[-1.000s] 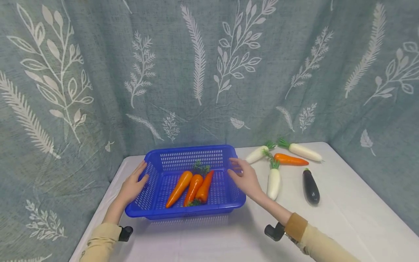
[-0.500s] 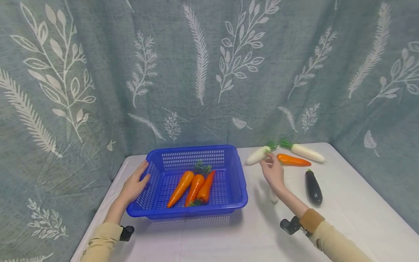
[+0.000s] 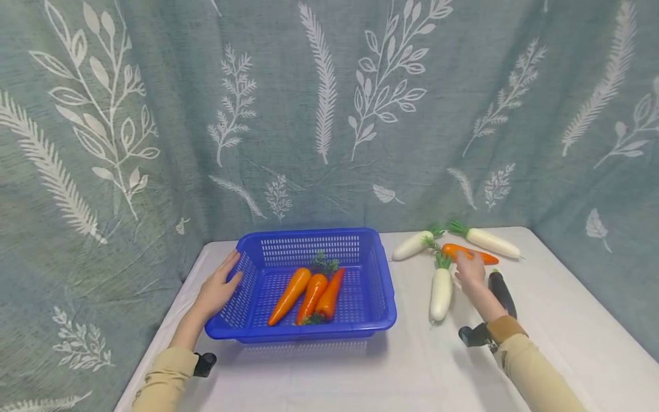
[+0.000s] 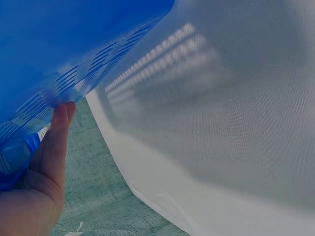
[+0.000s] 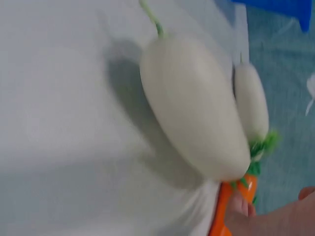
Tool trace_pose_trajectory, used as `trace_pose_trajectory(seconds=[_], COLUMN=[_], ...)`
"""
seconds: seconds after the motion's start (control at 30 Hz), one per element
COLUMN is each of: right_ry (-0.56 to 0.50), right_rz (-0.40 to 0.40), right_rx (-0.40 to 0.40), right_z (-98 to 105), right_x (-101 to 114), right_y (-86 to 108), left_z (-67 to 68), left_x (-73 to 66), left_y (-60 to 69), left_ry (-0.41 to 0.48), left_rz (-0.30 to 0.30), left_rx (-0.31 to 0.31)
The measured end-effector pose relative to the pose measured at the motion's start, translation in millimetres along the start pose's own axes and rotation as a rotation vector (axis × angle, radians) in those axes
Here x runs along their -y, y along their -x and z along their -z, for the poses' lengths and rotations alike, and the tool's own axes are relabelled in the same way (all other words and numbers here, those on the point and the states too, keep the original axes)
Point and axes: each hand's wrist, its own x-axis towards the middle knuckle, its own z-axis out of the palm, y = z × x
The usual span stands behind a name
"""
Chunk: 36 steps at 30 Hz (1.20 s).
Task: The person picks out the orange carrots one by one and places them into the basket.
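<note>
My left hand (image 3: 217,289) rests at the left side of a blue perforated plastic basket (image 3: 301,330). In the left wrist view its straight fingers (image 4: 58,132) touch the slotted wall. Lying in the basket are three orange carrots (image 3: 289,296) with green tops. My right hand (image 3: 471,269) is over a loose orange carrot (image 3: 488,258) at the right of the table. The right wrist view shows fingertips on this carrot (image 5: 222,209), with another finger apart from it; the grasp is partly out of frame. A white radish (image 3: 441,294) lies just left of this hand.
Another white radish (image 3: 411,246) lies near the basket's right wall, and a third white radish (image 3: 493,242) lies behind the loose carrot. A dark eggplant (image 3: 503,293) is partly hidden by the right forearm. A grey-green leaf-patterned curtain (image 3: 309,114) hangs behind the white table (image 3: 412,372).
My right hand has left the basket's right side and moved right, past the near radish, to the loose carrot. My left hand has stayed at the basket. The view has shifted slightly.
</note>
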Motion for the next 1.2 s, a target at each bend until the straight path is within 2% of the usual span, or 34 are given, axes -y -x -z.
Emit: trace_pose_trajectory(seconds=[0.23, 0.37, 0.53, 0.7, 0.83, 1.03, 1.2], right_ry=[-0.073, -0.038, 0.049, 0.047, 0.072, 0.119, 0.155], right_rz=[-0.017, -0.012, -0.018, -0.059, -0.071, -0.078, -0.075], right_rx=[0.126, 0.174, 0.182, 0.226, 0.272, 0.305, 0.246], right_z=[8, 12, 15, 10, 9, 11, 8], right_x=[3, 3, -8, -14, -9, -8, -19], right_y=[-23.5, -30.8, -34.7, -40.9, -43.8, -44.8, -41.8], left_z=[-2.3, -5.2, -9.3, -4.9, -1.1, -1.3, 2.9], left_x=[-0.9, -3.9, 0.2, 8.3, 7.3, 1.9, 2.0], left_y=[-3.6, -5.4, -5.6, -2.9, -2.2, 1.2, 3.5], left_ry=[0.012, 0.029, 0.047, 0.016, 0.019, 0.030, -0.002], left_rz=[0.019, 0.005, -0.017, 0.005, 0.011, 0.000, 0.002], left_rx=[-0.001, -0.017, -0.009, -0.007, -0.015, -0.006, 0.001])
